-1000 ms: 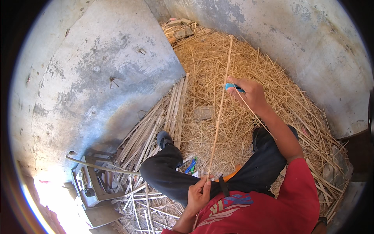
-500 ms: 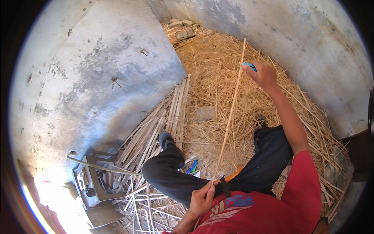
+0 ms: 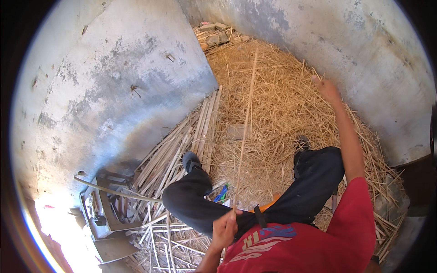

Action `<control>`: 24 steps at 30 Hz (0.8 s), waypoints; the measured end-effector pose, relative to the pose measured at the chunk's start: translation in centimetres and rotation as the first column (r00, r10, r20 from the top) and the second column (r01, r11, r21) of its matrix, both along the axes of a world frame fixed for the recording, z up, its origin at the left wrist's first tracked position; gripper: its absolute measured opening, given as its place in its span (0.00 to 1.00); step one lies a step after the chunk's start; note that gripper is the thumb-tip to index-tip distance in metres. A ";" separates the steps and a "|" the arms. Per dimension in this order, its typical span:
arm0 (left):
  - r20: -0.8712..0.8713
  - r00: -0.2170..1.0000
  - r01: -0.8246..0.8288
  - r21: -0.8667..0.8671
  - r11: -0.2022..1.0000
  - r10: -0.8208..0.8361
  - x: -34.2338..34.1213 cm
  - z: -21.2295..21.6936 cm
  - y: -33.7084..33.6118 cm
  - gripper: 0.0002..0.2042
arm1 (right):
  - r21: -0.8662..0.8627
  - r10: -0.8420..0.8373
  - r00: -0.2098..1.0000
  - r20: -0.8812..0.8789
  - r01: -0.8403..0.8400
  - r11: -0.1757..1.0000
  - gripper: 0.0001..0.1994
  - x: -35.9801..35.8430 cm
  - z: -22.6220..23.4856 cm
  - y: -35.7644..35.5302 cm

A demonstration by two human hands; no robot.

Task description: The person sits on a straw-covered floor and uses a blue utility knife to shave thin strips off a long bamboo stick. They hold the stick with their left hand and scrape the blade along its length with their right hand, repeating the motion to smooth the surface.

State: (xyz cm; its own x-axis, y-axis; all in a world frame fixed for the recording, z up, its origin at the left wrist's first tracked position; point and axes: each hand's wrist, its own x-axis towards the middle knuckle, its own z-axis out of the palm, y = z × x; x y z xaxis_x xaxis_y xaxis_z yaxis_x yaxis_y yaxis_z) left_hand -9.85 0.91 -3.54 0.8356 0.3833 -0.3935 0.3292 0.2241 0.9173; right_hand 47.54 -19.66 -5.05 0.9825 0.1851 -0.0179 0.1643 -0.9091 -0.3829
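Observation:
A long, thin bamboo strip (image 3: 246, 125) points away from me, standing up from my lap over the pile of shavings (image 3: 277, 100). Its near end is held in my left hand (image 3: 224, 229), closed just in front of my red shirt. Farther out on the right, my right hand (image 3: 326, 89) is raised with bent fingers, well apart from the strip. Whatever those fingers hold is hidden at this angle; the blue-handled blade seen earlier does not show. The far part of the strip is slightly blurred.
Pale split strips (image 3: 170, 141) lie bundled left of my left foot. A wooden frame box (image 3: 107, 209) stands lower left, with a curved stick (image 3: 116, 193) across it. Worn plaster walls (image 3: 123, 68) close in around me. Bricks (image 3: 214, 36) lie at the back, and a blue scrap (image 3: 221, 194) between my legs.
My right hand has moved right, away from the strip, and the blue blade has gone out of sight. The strip's far end has swung left, and my left hand has shifted slightly left with it.

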 end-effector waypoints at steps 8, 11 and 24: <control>0.089 0.983 0.162 -0.028 0.986 -0.159 3.7 1.7 0.3 0.15 | 0.848 0.544 0.819 -0.184 -0.148 0.509 0.26 -13.4 5.3 10.5; 0.105 0.980 0.164 0.080 0.983 -0.172 3.6 1.2 0.1 0.14 | 0.940 0.539 0.828 -0.157 -0.043 0.339 0.25 -13.6 4.3 11.5; 0.148 0.967 0.211 -0.008 0.977 -0.208 3.4 -0.4 0.7 0.15 | 0.973 0.587 0.782 -0.212 0.111 0.203 0.17 -17.9 5.4 11.9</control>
